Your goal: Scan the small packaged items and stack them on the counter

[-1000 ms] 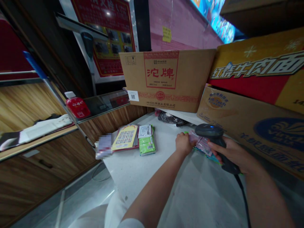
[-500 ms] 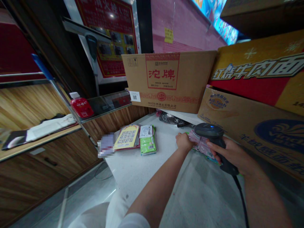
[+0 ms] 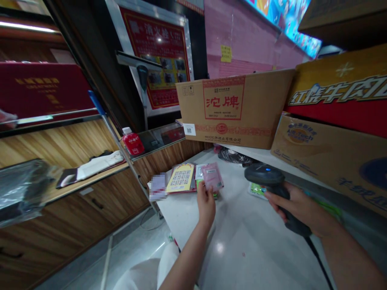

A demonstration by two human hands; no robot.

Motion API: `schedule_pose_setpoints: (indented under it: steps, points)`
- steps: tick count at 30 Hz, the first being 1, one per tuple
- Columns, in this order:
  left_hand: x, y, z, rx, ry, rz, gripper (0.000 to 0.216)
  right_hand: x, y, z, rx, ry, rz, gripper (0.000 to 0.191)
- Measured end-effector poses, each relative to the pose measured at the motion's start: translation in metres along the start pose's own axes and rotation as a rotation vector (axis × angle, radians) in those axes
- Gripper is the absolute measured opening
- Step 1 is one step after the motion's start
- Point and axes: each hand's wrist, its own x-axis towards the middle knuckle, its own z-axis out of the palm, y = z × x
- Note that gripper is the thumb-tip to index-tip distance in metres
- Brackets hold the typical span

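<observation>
Pink packet (image 3: 213,176) is sitting between the fingers of the left hand (image 3: 207,204), pinched near its lower edge — it is partly covering the green packets (image 3: 200,185) on the worktop (image 3: 238,245), though I can't tell whether it is touching them. Just to the left, a yellow card (image 3: 180,178) is lying on a stack. The right hand (image 3: 298,203) is gripping a black scanner (image 3: 266,175) by the handle, fingers wrapped round it, a blue light showing on top. Another green packet (image 3: 256,190) is lying below the scanner's head — partly hidden from me — and a cardboard box (image 3: 256,108) is standing behind.
</observation>
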Motion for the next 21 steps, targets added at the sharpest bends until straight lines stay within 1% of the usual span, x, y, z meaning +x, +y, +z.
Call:
schedule_pose_setpoints:
  steps: [2,3,5,9,15,17,21]
  points:
    - [-0.006,-0.002,-0.021,0.107,0.074,0.065,0.028,0.001,0.003,0.013,0.028,-0.061,0.001,0.039]
    - [-0.008,-0.003,-0.027,0.154,0.105,0.082,0.027,0.001,0.004,0.019,0.036,-0.094,0.005,0.039]
    - [-0.01,-0.005,-0.033,0.218,0.148,0.094,0.027,0.001,0.006,0.03,0.034,-0.162,0.018,0.039]
    - [-0.009,-0.01,-0.033,0.247,0.172,0.087,0.025,0.001,0.008,0.043,0.036,-0.258,0.041,0.038]
    - [-0.008,-0.013,-0.031,0.234,0.187,-0.018,0.02,0.0,0.007,0.048,0.06,-0.285,0.033,0.037]
    - [-0.008,-0.013,-0.031,0.217,0.192,-0.01,0.019,0.001,0.008,0.048,0.054,-0.286,0.047,0.037]
    - [-0.009,-0.013,-0.032,0.227,0.183,0.05,0.023,0.002,0.009,0.049,0.073,-0.301,0.045,0.035]
